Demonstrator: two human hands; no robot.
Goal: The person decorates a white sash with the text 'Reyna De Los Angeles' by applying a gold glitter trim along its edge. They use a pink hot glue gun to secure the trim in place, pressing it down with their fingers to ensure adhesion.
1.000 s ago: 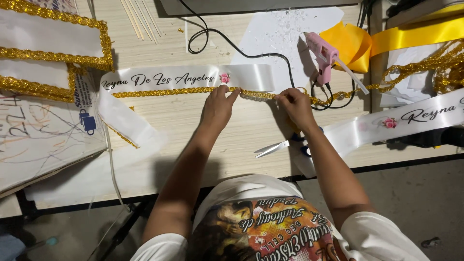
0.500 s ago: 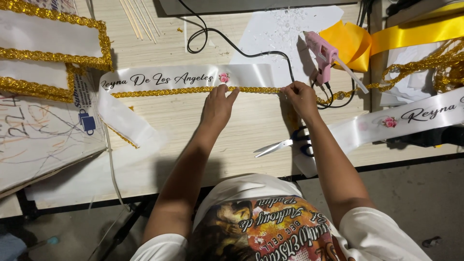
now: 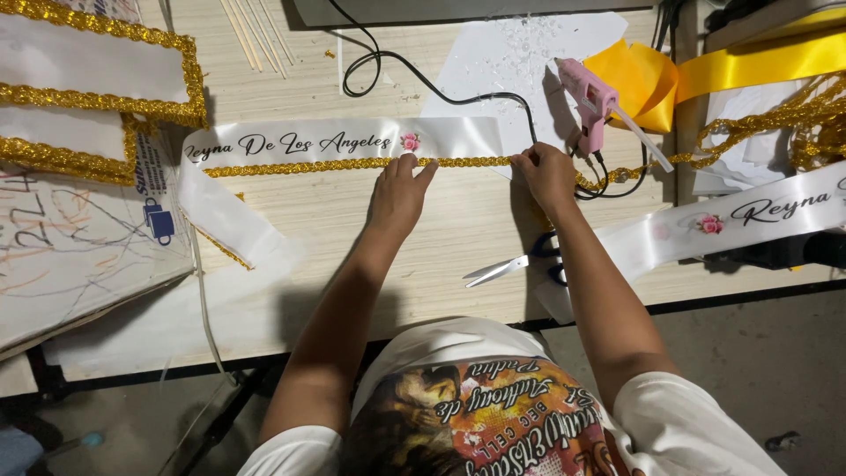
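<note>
A white satin sash (image 3: pixel 264 141) with black script and a small pink rose lies flat across the wooden table (image 3: pixel 458 238). A gold braided trim (image 3: pixel 300 165) runs along its near edge. My left hand (image 3: pixel 397 196) lies flat, fingertips pressing the trim down near the rose. My right hand (image 3: pixel 545 174) pinches the trim at the sash's right end. The trim carries on to the right past that hand, toward a loose gold heap (image 3: pixel 815 123).
A pink glue gun (image 3: pixel 589 99) with a black cord (image 3: pixel 414 75) lies just behind my right hand. Scissors (image 3: pixel 511 263) rest by my right forearm. A second white sash (image 3: pixel 749 216) and yellow ribbon (image 3: pixel 705 70) lie to the right, gold-trimmed sashes (image 3: pixel 97 97) and papers (image 3: pixel 70 247) to the left.
Both hands slid away from me to the sash's near edge. The right hand moved from loose trim up to the sash's right end, drawing the trim straight.
</note>
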